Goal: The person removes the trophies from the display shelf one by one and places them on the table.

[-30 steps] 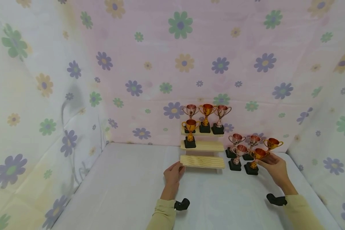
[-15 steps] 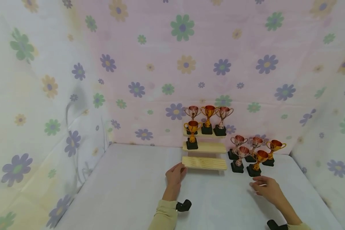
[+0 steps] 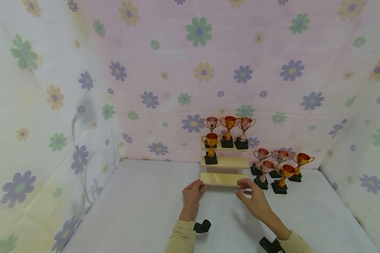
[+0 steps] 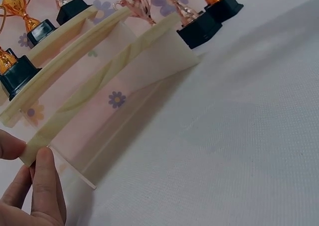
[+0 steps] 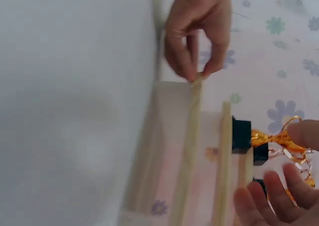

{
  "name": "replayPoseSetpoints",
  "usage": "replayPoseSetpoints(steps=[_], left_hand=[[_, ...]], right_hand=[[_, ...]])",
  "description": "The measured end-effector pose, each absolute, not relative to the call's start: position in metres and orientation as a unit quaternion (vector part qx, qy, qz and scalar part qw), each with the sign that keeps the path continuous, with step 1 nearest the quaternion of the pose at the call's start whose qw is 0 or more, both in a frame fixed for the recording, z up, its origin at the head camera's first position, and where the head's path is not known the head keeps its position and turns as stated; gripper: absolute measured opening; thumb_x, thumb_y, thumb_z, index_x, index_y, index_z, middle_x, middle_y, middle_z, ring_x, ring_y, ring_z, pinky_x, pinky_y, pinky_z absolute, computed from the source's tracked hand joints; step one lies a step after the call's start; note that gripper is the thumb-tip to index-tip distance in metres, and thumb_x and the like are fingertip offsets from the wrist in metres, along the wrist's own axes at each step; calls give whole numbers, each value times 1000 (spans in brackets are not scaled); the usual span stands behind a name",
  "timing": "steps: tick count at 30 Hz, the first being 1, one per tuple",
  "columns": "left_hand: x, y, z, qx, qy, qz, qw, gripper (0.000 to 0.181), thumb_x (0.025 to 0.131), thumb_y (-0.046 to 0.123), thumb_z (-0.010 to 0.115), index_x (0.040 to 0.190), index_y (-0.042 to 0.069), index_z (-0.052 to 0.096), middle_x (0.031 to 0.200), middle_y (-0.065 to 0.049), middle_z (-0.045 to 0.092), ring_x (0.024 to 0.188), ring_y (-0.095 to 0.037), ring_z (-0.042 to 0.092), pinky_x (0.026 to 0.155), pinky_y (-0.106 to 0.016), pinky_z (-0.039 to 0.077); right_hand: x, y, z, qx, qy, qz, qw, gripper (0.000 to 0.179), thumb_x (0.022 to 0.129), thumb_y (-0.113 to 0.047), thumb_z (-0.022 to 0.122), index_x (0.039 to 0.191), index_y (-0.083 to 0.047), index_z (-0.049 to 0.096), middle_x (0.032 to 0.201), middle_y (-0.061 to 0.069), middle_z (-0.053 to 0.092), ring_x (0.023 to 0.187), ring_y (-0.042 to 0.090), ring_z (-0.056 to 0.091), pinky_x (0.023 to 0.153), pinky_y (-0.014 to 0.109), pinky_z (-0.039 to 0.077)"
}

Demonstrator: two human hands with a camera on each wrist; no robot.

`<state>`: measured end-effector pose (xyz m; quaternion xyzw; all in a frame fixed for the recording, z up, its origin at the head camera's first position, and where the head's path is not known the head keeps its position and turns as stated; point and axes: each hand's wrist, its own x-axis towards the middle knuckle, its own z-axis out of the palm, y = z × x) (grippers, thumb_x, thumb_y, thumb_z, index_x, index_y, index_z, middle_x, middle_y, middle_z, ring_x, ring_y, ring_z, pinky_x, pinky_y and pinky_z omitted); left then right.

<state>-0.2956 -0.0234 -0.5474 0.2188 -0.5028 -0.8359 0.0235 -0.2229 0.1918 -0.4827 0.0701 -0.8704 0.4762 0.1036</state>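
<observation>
My left hand pinches the left end of the lowest wooden board of a three-step display stand; the left wrist view shows thumb and fingers on that board's end. My right hand, fingers parted and holding nothing, is by the board's right end; whether it touches the wood I cannot tell. One gold trophy cup on a black base stands at the left of the middle board. Three trophies stand on the top board: a gold one between two rose-coloured ones, the left partly hidden.
Right of the stand, several more trophies stand close together on the white-covered table: rose-coloured ones and two gold ones, the front one nearest me. A flower-patterned cloth hangs behind and at the sides.
My right hand has left the gold trophies at the right, drawn back toward me, then swung left to the stand's right end. The left hand keeps its grip on the board.
</observation>
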Motion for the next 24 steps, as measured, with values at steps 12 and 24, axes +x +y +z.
replayPoseSetpoints(steps=[12,24], left_hand=[[-296,-24,-553,224,-499,-837,28,34,87,-1,71,118,-13,67,101,-18,70,83,-16,69,81,-28,63],[-298,-23,-552,210,-500,-840,35,32,88,-1,70,117,-15,66,96,-15,71,80,-15,69,77,-27,63]], right_hand=[[-294,135,-452,70,-746,632,197,65,92,3,70,147,5,36,148,27,38,132,43,42,113,62,39],[-340,114,-440,90,-715,669,181,86,87,-5,79,153,-1,24,149,25,31,135,46,38,111,60,40]])
